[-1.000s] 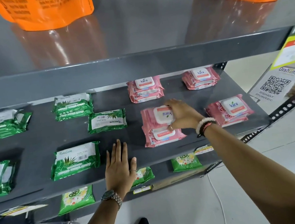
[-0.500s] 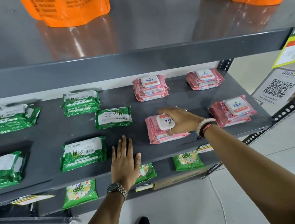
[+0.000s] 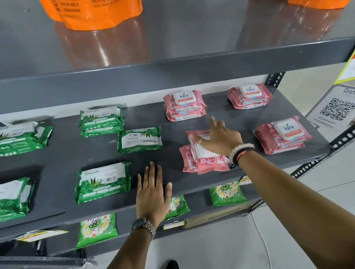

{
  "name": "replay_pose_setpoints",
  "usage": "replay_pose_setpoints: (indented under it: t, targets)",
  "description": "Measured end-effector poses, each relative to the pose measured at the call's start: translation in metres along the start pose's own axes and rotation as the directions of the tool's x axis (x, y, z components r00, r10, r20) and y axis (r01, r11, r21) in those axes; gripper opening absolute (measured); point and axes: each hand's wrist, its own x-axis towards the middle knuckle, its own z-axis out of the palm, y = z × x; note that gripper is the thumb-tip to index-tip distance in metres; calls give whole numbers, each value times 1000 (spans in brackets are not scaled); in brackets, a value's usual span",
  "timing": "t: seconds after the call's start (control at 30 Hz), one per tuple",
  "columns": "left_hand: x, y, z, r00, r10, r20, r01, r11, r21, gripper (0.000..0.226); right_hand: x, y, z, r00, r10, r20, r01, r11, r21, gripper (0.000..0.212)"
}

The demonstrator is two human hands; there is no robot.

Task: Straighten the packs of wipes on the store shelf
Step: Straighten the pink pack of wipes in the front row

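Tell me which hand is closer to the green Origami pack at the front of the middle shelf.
Left. The left hand lies flat on the shelf just right of the green Origami pack, not touching it. The right hand is farther right, on the pink stack.

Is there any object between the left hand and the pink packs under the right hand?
Nothing visible. The left hand lies flat on bare shelf, and only empty grey surface separates it from the pink packs that the right hand is on.
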Motion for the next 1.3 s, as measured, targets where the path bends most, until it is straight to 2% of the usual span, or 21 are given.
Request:
replay_pose_setpoints:
  t: [0.07, 0.1, 0.2, 0.3, 0.4, 0.53, 0.7, 0.97, 1.3]
  targets:
    - [0, 1, 0, 1000, -1, -9, 1, 1000, -4, 60, -1, 6, -10, 975, -210, -69, 209, 978, -17, 62]
    - [0, 1, 0, 1000, -1, -13, 1, 1000, -9, 60, -2, 9, -15, 942, -326, -75, 322, 945, -57, 58]
    - [0, 3, 1, 1000, -2, -21, 1, 1000, -15, 59, -6, 15, -21, 838, -544, 53, 541, 812, -219, 80]
    - [1, 3, 0, 1000, -10, -25, 9, 1000, -15, 59, -10, 18, -14, 784, -561, 265, 620, 705, -343, 87]
    - [0, 3, 0, 1000, -12, -25, 12, 1000, -13, 60, -9, 20, -8, 795, -553, 251, 606, 705, -367, 85]
    - [0, 3, -1, 1000, -11, -20, 11, 1000, -11, 59, -6, 21, -8, 861, -456, 223, 506, 808, -302, 83]
    - [0, 3, -1, 1000, -23, 4, 23, 1000, -9, 59, -15, 22, -6, 920, -385, 66, 391, 908, -149, 75]
    - [0, 4, -3, 1000, -22, 9, 22, 999, -25, 60, -16, 22, -5, 928, -369, 54, 372, 926, -66, 74]
    - [0, 3, -5, 999, -16, 45, 16, 1000, -3, 62, -15, 19, -6, 921, -377, 101, 386, 918, -87, 78]
